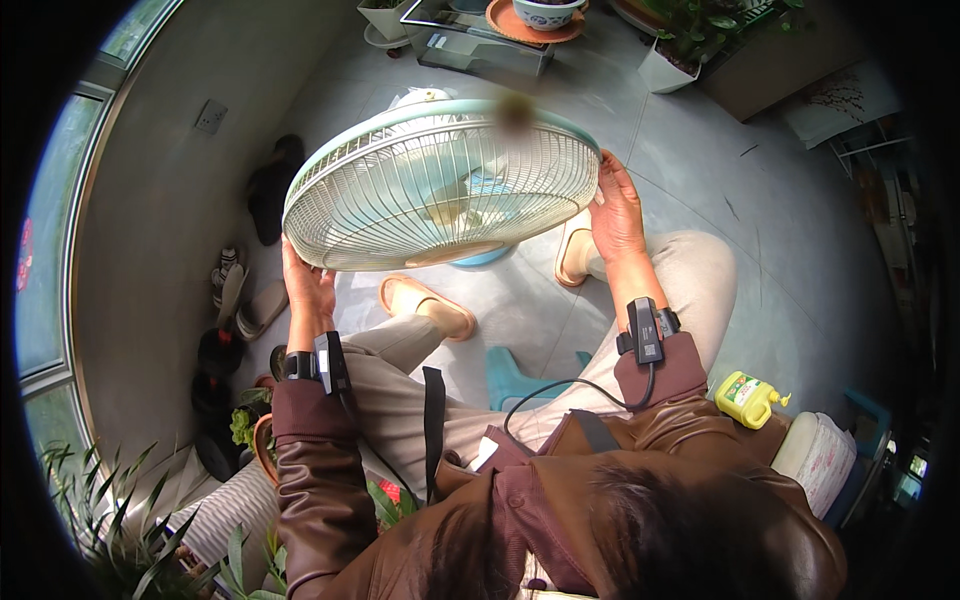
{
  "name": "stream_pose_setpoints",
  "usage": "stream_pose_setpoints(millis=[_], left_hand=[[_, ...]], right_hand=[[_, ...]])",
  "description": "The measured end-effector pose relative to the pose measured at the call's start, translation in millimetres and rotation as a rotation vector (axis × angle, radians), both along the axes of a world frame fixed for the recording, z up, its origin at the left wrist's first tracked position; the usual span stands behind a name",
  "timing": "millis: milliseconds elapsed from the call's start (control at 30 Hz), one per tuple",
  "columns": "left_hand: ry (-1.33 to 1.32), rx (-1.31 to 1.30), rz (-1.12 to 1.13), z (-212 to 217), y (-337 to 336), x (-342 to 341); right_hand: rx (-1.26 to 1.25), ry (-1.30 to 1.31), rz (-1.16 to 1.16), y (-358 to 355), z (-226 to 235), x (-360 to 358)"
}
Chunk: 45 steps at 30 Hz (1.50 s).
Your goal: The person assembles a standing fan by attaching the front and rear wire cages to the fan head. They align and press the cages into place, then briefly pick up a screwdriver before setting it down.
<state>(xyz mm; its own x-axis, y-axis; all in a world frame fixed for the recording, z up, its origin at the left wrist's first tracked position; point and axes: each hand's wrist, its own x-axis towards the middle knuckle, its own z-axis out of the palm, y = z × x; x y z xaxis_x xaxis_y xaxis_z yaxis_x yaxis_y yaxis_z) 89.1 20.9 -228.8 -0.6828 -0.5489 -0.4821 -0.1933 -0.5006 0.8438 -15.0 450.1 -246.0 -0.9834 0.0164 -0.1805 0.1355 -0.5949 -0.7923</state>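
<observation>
A seated person holds a fan guard up with both hands.

The round, pale wire fan guard with a light green rim sits tilted above the person's knees, over the grey tiled floor. The left hand has its grip closed on the guard's lower left rim; the right hand is pressed flat along the right rim, fingers extended. Slippers are on the feet below, and a yellow bottle stands beside the right elbow.

fan grille: blurred spot on top rim | fan base: mostly hidden behind grille | left fingers: hidden
</observation>
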Motion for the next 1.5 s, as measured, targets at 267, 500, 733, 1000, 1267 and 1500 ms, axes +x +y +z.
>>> stream_pose_setpoints(millis=[267, 500, 733, 1000, 1267, 1500], left_hand=[[0.036, -0.100, -0.270, 28, -11, 14], [0.163, -0.042, -0.302, 32, -14, 21], [0.175, -0.034, -0.213, 26, -15, 21], [0.224, -0.082, -0.172, 21, -11, 17], [0.205, -0.110, -0.155, 23, -8, 17], [0.193, -0.104, -0.147, 26, -6, 14]], right_hand=[[0.122, 0.091, 0.108, 0, 32, -2], [0.237, 0.168, 0.161, 3, 44, -6], [0.169, 0.214, 0.171, -8, 44, -10], [0.188, 0.263, 0.192, -12, 45, -10], [0.145, 0.283, 0.195, -13, 44, -12], [0.137, 0.252, 0.182, -15, 44, -12]])
